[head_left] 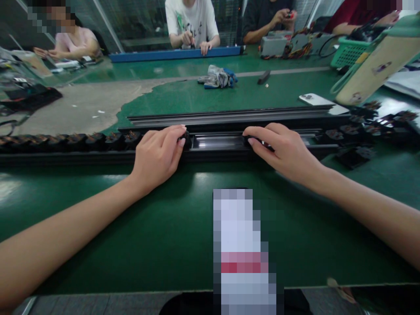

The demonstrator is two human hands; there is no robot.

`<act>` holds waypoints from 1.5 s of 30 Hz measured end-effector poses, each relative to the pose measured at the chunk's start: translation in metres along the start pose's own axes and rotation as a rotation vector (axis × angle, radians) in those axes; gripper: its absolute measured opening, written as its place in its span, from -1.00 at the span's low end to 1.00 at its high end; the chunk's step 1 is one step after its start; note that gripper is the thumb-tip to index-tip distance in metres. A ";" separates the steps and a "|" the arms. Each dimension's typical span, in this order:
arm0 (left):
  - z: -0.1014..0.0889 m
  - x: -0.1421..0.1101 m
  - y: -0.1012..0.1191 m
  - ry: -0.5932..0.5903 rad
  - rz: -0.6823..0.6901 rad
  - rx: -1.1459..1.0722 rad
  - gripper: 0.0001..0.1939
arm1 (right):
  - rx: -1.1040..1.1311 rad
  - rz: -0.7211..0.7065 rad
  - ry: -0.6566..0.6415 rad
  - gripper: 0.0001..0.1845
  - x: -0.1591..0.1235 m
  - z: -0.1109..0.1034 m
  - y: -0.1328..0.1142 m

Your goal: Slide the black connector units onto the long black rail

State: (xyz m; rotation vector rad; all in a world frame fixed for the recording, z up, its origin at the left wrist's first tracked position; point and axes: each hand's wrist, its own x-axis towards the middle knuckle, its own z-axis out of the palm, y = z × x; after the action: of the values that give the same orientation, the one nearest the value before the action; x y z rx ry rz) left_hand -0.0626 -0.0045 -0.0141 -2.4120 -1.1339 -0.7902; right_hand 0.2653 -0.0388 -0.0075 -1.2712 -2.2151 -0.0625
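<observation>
A long black channel rail (216, 155) lies across the table in front of me. Its left part holds a row of small black modules (95, 142) with coppery metal contacts on top. My left hand (157, 153) is closed, thumb and fingers pinching a black module (187, 139) in the rail at the right end of that row. Further right, my right hand (282, 146) pinches another black piece (246, 139), mostly hidden by the fingers, at the rail. Between both hands the shiny inside of the channel shows. Behind it lies a second black rail (229, 116).
Loose black modules (370, 124) are scattered at the right. A phone (318, 103), a tilted bottle (377, 65), a green basket (349, 52) and gloves (216, 77) lie beyond. A pixelated object (241, 227) is nearest me. Several people sit across, one at a blue bar (177, 54).
</observation>
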 end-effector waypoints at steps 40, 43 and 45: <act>-0.003 0.002 0.001 -0.027 0.003 0.007 -0.62 | 0.002 0.046 -0.035 -0.63 0.003 -0.004 -0.003; -0.003 0.002 0.001 -0.030 -0.007 -0.006 -0.62 | -0.003 0.051 -0.034 -0.64 0.004 -0.004 -0.004; -0.004 0.002 0.001 -0.038 -0.023 -0.024 -0.62 | -0.011 0.059 -0.036 -0.65 0.004 -0.005 -0.005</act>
State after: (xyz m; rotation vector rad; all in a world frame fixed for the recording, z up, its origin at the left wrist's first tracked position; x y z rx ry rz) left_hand -0.0624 -0.0062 -0.0100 -2.4475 -1.1749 -0.7720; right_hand 0.2621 -0.0398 -0.0007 -1.3531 -2.2084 -0.0288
